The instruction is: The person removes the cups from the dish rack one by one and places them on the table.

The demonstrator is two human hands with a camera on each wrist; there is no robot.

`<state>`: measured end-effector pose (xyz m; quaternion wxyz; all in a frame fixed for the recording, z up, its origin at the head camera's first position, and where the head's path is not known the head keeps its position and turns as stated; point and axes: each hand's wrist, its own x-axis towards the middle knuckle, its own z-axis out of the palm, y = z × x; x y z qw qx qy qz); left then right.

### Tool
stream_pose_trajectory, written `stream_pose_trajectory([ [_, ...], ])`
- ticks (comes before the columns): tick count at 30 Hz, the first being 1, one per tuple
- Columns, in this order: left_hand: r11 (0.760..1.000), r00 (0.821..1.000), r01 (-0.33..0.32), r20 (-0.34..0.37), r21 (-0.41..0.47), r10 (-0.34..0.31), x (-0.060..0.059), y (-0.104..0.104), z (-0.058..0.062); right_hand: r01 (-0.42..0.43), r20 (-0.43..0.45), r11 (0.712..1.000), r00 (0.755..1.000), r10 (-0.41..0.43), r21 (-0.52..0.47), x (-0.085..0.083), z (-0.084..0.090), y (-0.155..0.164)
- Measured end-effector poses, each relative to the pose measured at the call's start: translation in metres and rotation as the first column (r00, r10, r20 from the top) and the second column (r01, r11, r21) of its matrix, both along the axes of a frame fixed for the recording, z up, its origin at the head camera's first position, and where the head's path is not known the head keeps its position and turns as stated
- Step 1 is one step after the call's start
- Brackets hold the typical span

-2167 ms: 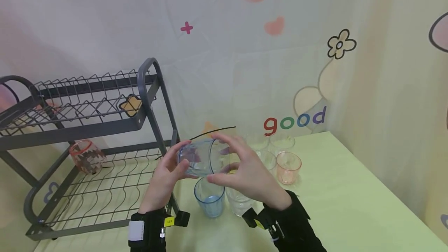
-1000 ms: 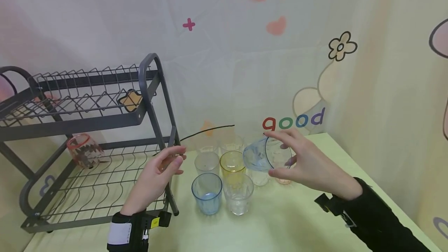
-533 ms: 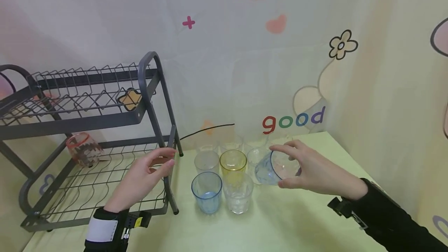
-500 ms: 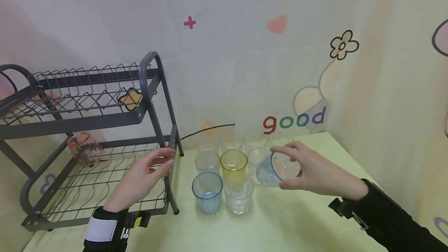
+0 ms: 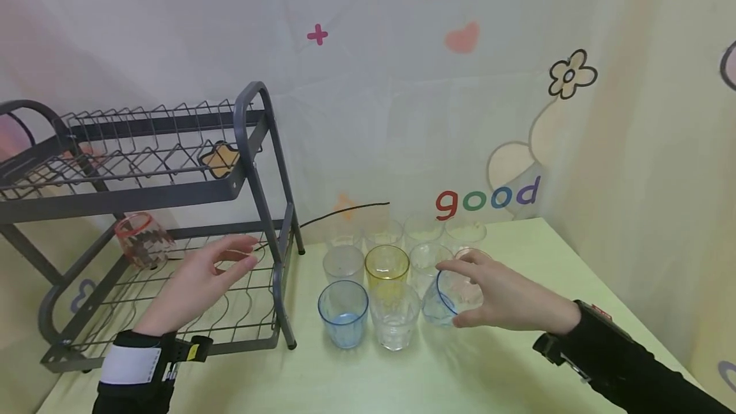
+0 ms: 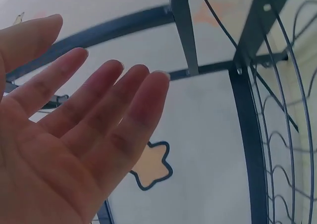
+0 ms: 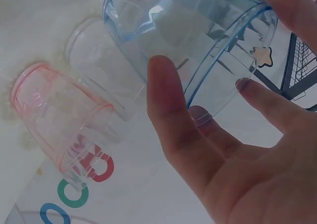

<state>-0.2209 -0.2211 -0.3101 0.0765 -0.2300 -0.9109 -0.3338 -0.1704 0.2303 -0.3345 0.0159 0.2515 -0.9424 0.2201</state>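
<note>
My right hand holds a blue-tinted glass by its rim, thumb on one side and fingers on the other. The glass leans with its base low and close over the table, right of a clear glass. In the right wrist view, the blue-tinted glass spans the space between thumb and fingers. A second blue glass stands at the left of the front row. Holding nothing, my left hand hovers before the rack's lower shelf, its fingers relaxed in the left wrist view.
A grey two-tier wire rack stands at left, a red-rimmed glass tilted on its lower shelf. Behind the front row are a yellow glass, several clear glasses and a pink glass. The pale green table runs to the right-hand curtain.
Both hands first held the blue-tinted glass; the left let go and moved left toward the rack. The right carried the glass right, then lowered it beside the front row.
</note>
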Motion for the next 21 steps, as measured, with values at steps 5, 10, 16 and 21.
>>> stream_pose_trajectory([
  [5, 0.996, 0.999, -0.031, -0.032, -0.084, 0.029, -0.004, -0.018, 0.005, 0.005, -0.019, 1.000, 1.000, -0.004, 0.014, -0.002, -0.006, -0.004],
  [10, 0.982, 0.995, -0.056, -0.088, -0.179, 0.041, -0.016, -0.034, 0.010, 0.004, -0.045, 0.999, 0.999, -0.002, 0.049, -0.006, -0.010, -0.011],
  [16, 0.961, 0.986, -0.142, -0.115, -0.239, 0.117, -0.035, -0.054, -0.002, 0.005, -0.051, 0.997, 0.999, -0.001, 0.077, -0.008, -0.014, -0.016],
  [21, 0.948, 0.975, -0.215, -0.107, -0.236, 0.194, -0.046, -0.070, -0.018, 0.007, -0.021, 0.998, 1.000, -0.005, 0.070, -0.009, -0.021, -0.019],
])
